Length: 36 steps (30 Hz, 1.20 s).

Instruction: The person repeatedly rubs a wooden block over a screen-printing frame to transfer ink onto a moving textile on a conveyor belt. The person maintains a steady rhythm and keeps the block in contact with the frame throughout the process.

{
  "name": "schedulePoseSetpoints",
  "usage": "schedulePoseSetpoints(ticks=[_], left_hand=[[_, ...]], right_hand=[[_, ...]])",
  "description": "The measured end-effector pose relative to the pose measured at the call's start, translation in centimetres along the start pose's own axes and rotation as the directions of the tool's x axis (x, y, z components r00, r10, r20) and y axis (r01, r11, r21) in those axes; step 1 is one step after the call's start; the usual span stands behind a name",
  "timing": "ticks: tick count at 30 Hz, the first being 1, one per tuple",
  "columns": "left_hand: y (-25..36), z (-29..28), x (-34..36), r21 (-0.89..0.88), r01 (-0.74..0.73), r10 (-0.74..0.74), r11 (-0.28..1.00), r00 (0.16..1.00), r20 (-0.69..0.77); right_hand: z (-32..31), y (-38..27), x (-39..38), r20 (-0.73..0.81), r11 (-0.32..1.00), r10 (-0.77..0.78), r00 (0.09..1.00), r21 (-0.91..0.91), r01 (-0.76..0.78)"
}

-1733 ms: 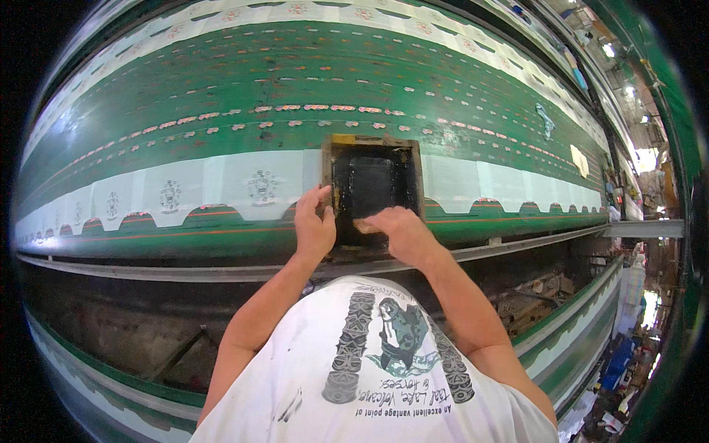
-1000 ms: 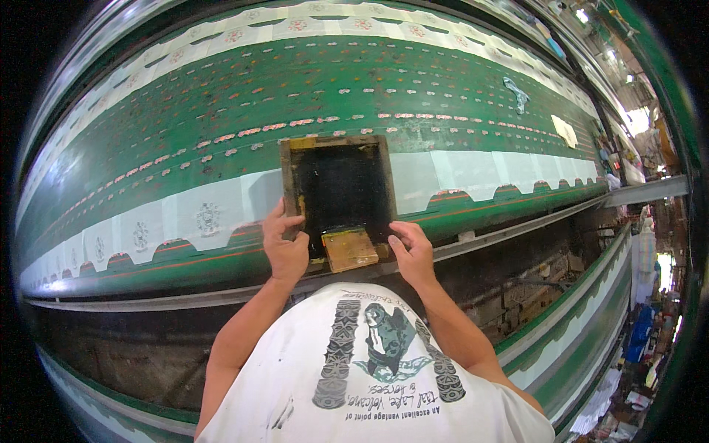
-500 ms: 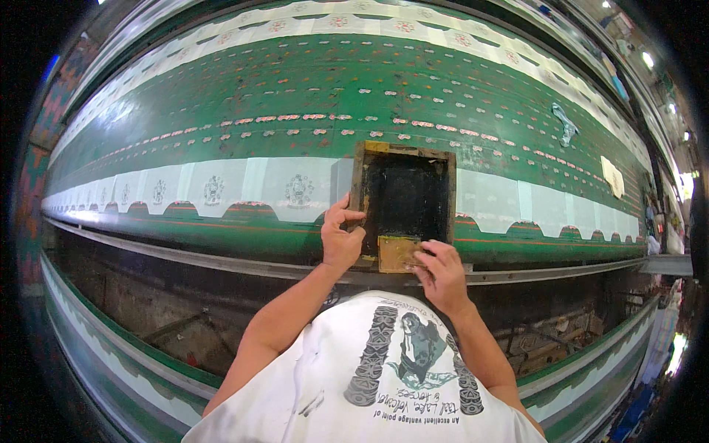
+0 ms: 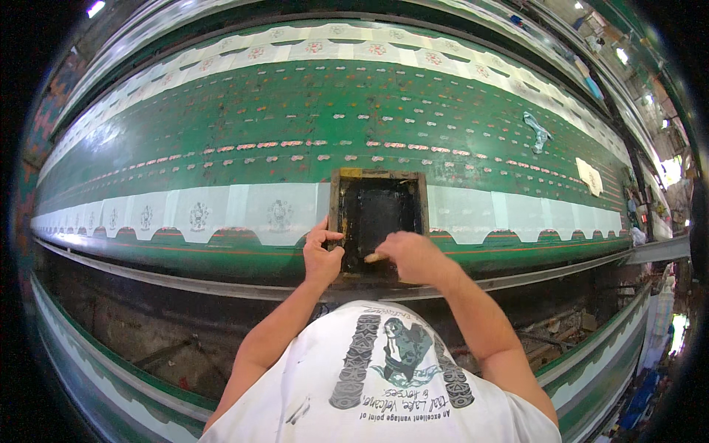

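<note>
Lying across the near row of cloth, the dark frame [image 4: 384,175] is directly in front of you, and its near end comes close to the metal rail [image 4: 517,283]. Its sides run across the row, perhaps so that it sits square over one piece.

Inside, toward the near end, your right hand [image 4: 413,257] is bent over a tan block [image 4: 373,258]. The fingers are together and seem closed on it; only a small end shows, so I cannot tell how deep the grip is. The hand comes from above, probably because the walls leave little room from the side.

Your left hand [image 4: 323,255] holds the left wall, with the fingers bent and only a narrow gap to the thumb. This is probably to stop the frame from sliding while the other hand works inside.

Around the frame, the cloth [image 4: 473,214] to the right is plain, while pieces to the left carry a grey print [image 4: 280,213]. They lie in line on the green table [image 4: 413,162], their scalloped edges toward you. Farther away lie a bluish rag [image 4: 535,133], a cream cloth [image 4: 588,177], and a far row [image 4: 346,50] with red prints.
</note>
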<state>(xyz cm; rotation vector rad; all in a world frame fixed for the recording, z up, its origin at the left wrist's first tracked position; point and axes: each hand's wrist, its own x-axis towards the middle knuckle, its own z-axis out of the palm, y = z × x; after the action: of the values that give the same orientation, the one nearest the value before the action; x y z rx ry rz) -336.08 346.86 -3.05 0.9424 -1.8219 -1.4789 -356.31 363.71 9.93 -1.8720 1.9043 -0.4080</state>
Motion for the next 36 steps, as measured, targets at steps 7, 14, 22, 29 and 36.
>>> schedulePoseSetpoints(ticks=[7, 14, 22, 29, 36], left_hand=[[-0.1, -0.1, -0.2, 0.066, -0.028, 0.027, 0.997, 1.0, 0.003], [0.4, -0.2, -0.3, 0.09, -0.067, 0.068, 0.994, 0.998, -0.006], [0.2, -0.2, -0.3, 0.054, -0.104, 0.104, 0.993, 0.995, 0.012], [0.3, -0.4, -0.3, 0.015, -0.098, 0.098, 0.995, 0.995, 0.023], [0.3, -0.2, -0.2, 0.111, -0.158, 0.159, 0.981, 0.987, 0.007]], right_hand=[[-2.3, 6.5, 8.2, -0.161, 0.995, 0.078, 0.984, -0.05, -0.087], [-1.5, 6.4, 9.1, -0.293, 0.975, 0.161, 0.942, -0.098, -0.197], [1.8, -0.1, 2.9, -0.278, 0.984, 0.062, 0.959, -0.147, -0.106], [4.3, -4.7, -1.4, -0.295, 0.985, 0.098, 0.951, -0.107, -0.135], [4.6, -5.6, -4.2, -0.25, 0.983, 0.177, 0.952, 0.087, -0.16]])
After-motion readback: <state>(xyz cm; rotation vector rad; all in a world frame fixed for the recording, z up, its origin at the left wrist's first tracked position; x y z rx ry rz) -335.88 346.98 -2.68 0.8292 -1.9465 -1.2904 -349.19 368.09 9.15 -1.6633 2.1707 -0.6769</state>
